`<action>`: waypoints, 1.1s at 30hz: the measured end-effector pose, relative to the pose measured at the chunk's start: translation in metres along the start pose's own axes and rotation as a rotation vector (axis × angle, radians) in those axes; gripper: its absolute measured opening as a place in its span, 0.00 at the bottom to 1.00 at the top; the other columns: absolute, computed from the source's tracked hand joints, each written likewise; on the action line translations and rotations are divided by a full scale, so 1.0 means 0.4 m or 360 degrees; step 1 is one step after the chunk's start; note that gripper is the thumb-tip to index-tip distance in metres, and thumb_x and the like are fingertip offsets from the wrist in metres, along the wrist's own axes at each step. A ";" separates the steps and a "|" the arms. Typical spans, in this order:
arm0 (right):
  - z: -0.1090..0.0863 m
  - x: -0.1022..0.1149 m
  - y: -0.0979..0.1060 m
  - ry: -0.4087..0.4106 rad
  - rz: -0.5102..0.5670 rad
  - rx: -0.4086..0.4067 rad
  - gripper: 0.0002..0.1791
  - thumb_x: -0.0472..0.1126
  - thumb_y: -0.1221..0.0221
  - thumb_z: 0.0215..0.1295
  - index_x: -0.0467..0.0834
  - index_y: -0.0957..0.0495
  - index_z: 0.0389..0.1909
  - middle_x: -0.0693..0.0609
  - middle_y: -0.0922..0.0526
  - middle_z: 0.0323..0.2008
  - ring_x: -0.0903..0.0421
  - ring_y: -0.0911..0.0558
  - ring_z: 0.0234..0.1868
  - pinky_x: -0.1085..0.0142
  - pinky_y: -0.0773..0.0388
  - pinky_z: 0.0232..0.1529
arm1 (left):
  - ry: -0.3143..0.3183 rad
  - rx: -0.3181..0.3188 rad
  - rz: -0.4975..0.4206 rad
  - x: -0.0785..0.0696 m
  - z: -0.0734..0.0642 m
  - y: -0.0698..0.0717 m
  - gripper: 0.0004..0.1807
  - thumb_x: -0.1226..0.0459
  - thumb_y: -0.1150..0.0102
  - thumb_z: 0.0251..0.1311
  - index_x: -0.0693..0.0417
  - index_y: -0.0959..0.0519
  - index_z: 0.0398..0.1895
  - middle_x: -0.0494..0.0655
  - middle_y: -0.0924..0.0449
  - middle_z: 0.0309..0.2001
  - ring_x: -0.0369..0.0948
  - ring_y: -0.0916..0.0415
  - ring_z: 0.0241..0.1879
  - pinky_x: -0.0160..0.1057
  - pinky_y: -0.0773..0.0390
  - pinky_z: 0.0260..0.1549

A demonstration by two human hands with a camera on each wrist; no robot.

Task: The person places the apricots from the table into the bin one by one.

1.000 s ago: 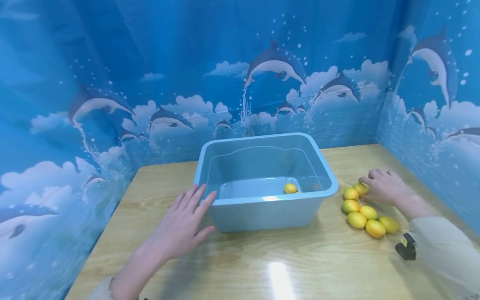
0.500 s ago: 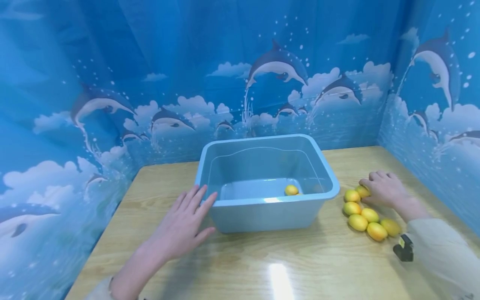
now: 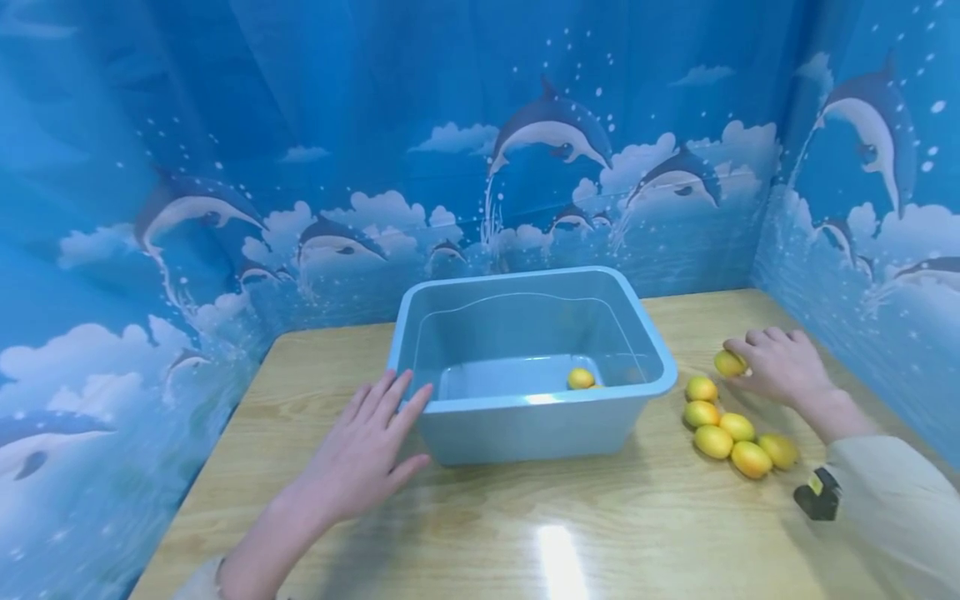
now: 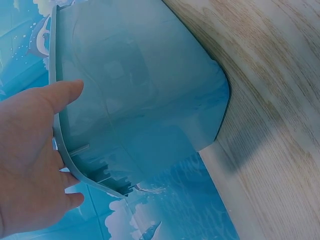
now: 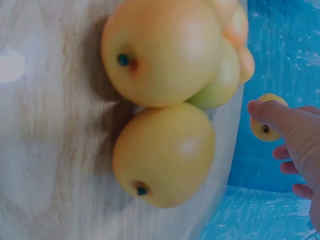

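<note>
My right hand (image 3: 783, 371) pinches a small yellow mango (image 3: 730, 363) between thumb and fingers, raised a little off the table at the right. In the right wrist view the held mango (image 5: 268, 117) shows its dark stem end. Just below that hand several yellow-orange mangoes (image 3: 713, 442) lie in a curved cluster; two loom large in the right wrist view. My left hand (image 3: 360, 450) has its fingers extended, their tips at the near left corner of the blue plastic bin (image 3: 525, 429). Inside the bin rests a mango (image 3: 581, 378), with part of another half hidden behind the front wall.
The bin stands on a light wooden table (image 3: 480, 533), near its back edge. Blue dolphin-print curtains (image 3: 375, 150) rise behind the table and on both sides. A small black device (image 3: 819, 493) sits at the right sleeve.
My right hand has lifted one mango from the top of the cluster, and a gap now separates it from the others. The left hand keeps its place at the bin.
</note>
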State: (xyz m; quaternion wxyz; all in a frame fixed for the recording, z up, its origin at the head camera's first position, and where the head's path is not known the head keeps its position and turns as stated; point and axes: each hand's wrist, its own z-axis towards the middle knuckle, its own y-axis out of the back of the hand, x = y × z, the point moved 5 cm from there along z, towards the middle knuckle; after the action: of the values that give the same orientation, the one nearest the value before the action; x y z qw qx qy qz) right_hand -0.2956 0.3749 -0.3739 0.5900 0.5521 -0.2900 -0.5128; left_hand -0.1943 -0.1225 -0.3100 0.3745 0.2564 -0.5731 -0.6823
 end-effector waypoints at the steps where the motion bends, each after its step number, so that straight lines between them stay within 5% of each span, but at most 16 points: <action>1: 0.001 0.002 0.006 0.0002 -0.0005 -0.0009 0.31 0.52 0.31 0.45 0.39 0.23 0.48 0.45 0.25 0.30 0.43 0.26 0.33 0.52 0.34 0.28 | 0.0000 0.0001 -0.0002 0.000 0.000 0.000 0.42 0.48 0.43 0.58 0.54 0.46 0.71 0.62 0.50 0.70 0.56 0.55 0.69 0.57 0.49 0.64; 19: 0.055 0.047 0.114 -0.0020 0.0043 -0.0214 0.30 0.46 0.28 0.41 0.41 0.24 0.47 0.44 0.26 0.31 0.43 0.27 0.33 0.51 0.33 0.26 | 0.0032 0.0019 -0.0011 0.000 -0.010 0.000 0.43 0.47 0.42 0.57 0.53 0.47 0.71 0.61 0.52 0.70 0.56 0.56 0.69 0.57 0.51 0.64; 33: 0.123 0.071 0.244 -0.0052 0.0120 -0.0231 0.29 0.47 0.29 0.45 0.41 0.24 0.49 0.42 0.26 0.33 0.43 0.28 0.33 0.52 0.33 0.27 | 0.0033 0.0046 -0.0019 0.002 -0.005 0.000 0.43 0.47 0.44 0.58 0.52 0.48 0.72 0.60 0.53 0.71 0.55 0.57 0.69 0.56 0.52 0.65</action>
State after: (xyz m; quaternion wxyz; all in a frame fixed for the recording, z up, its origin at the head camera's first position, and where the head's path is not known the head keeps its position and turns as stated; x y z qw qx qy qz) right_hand -0.3039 0.3178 -0.2769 0.6426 0.4879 -0.2823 -0.5189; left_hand -0.1933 -0.1243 -0.3104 0.3725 0.2723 -0.5774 -0.6736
